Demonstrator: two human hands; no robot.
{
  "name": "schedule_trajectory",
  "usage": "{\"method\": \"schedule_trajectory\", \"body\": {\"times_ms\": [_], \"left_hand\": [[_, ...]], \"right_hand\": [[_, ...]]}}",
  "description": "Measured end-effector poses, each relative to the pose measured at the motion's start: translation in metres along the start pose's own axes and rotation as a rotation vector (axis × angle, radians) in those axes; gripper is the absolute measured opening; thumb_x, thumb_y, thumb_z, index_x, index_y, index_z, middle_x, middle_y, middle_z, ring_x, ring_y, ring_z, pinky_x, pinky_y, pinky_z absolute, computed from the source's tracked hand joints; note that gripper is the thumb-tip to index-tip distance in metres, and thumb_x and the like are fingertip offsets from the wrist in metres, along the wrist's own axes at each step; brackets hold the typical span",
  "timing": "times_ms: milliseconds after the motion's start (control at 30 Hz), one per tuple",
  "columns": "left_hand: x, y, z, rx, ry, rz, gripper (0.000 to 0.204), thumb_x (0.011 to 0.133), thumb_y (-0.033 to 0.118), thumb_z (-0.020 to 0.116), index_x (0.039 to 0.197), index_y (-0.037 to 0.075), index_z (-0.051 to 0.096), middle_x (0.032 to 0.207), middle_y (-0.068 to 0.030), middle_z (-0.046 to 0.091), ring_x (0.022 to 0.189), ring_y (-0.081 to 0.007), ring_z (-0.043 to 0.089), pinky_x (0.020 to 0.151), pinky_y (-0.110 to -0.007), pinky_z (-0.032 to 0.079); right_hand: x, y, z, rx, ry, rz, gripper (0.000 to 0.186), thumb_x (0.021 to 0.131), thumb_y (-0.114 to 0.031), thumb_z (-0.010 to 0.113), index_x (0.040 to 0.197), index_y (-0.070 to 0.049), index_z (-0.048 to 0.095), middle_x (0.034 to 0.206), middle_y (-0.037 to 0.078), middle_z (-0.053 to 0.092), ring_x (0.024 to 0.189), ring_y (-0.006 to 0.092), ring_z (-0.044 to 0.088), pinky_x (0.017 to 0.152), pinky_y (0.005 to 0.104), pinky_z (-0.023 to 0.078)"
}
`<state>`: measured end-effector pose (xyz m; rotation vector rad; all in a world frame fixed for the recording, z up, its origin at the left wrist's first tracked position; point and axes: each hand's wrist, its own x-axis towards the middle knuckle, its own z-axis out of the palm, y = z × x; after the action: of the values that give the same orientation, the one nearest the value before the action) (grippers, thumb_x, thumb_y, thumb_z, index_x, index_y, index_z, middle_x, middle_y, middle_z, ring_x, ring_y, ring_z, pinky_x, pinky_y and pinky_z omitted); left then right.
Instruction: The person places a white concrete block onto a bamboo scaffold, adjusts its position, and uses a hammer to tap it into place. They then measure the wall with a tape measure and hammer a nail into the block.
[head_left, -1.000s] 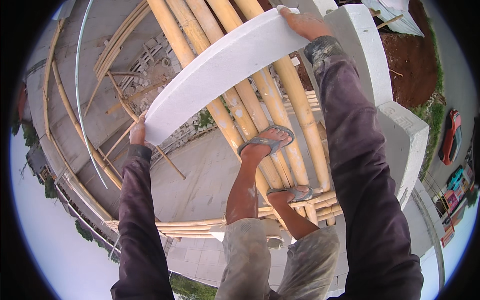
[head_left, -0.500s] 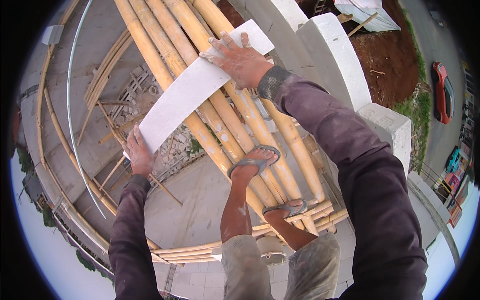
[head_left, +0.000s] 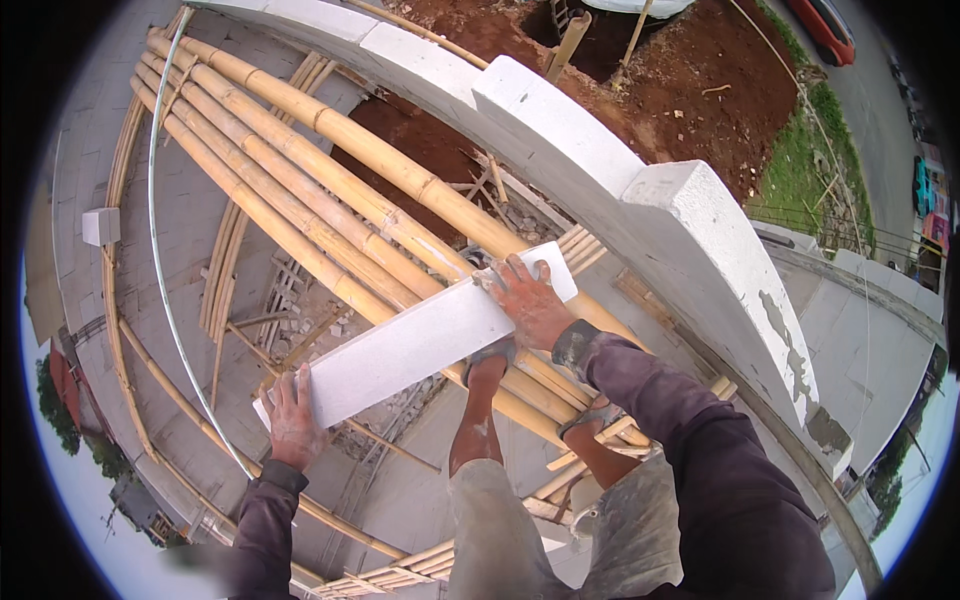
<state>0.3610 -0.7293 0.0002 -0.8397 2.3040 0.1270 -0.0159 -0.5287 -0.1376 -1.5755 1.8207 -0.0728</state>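
Observation:
A long white lightweight concrete block (head_left: 410,345) is held between my two hands, slanting up to the right above the bamboo poles (head_left: 330,225). My left hand (head_left: 292,420) grips its lower left end, fingers over the edge. At the other end my right hand (head_left: 525,300) is clamped, with fingers spread across the top face and the thumb side hidden in part. Below the block, my sandalled feet (head_left: 490,355) stand on the poles; the block and my right arm partly cover them.
Along the right runs a wall of white blocks (head_left: 570,140), with a rough mortar-marked end (head_left: 800,350). Past it lie red soil (head_left: 720,110) and a road with a red car (head_left: 825,30). A thin pale hose (head_left: 160,250) hangs at left; rubble and a floor lie far below the poles.
My view has swung toward the wall, showing more of it and of the poles' far ends. Both hands still hold the block, which now appears lower and closer to my legs.

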Motion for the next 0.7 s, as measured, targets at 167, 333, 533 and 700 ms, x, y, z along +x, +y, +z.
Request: {"method": "schedule_trajectory", "body": {"times_ms": [167,333,533,700], "left_hand": [[0.008,0.095,-0.117,0.067,-0.108,0.408,0.123,0.049,0.016,0.09,0.154,0.007,0.025,0.133,-0.0216,0.043,0.132,-0.0406,0.041,0.12,-0.061,0.012],[0.016,0.216,-0.209,0.094,0.005,0.772,0.119,0.052,0.013,0.087,0.154,0.007,0.027,0.133,-0.0221,0.042,0.132,-0.0408,0.04,0.118,-0.063,0.013],[0.022,0.376,-0.286,0.138,0.221,0.995,0.119,0.05,0.007,0.085,0.154,0.007,0.029,0.133,-0.0207,0.041,0.132,-0.0399,0.04,0.12,-0.061,0.016],[0.023,0.501,-0.323,0.193,0.383,1.11,0.112,0.054,0.006,0.081,0.155,0.01,0.03,0.132,-0.0201,0.044,0.13,-0.039,0.041,0.121,-0.056,0.017]], "right_hand": [[-0.231,-0.005,-0.028,0.141,-0.004,0.425,0.085,0.069,-0.017,0.079,0.147,-0.013,0.045,0.147,0.019,0.04,0.141,0.0388,0.034,0.102,0.0701,0.033],[-0.399,-0.01,-0.077,0.166,0.112,0.746,0.093,0.062,-0.012,0.081,0.148,-0.015,0.044,0.145,0.019,0.041,0.141,0.039,0.033,0.104,0.0676,0.031],[-0.534,0.042,-0.106,0.044,0.385,0.945,0.1,0.056,-0.004,0.076,0.149,-0.015,0.041,0.146,0.019,0.037,0.14,0.0409,0.033,0.106,0.0682,0.03],[-0.625,0.112,-0.096,-0.004,0.449,1.08,0.101,0.061,-0.004,0.073,0.153,-0.016,0.034,0.152,0.02,0.034,0.144,0.0459,0.028,0.112,0.0688,0.026]]}}
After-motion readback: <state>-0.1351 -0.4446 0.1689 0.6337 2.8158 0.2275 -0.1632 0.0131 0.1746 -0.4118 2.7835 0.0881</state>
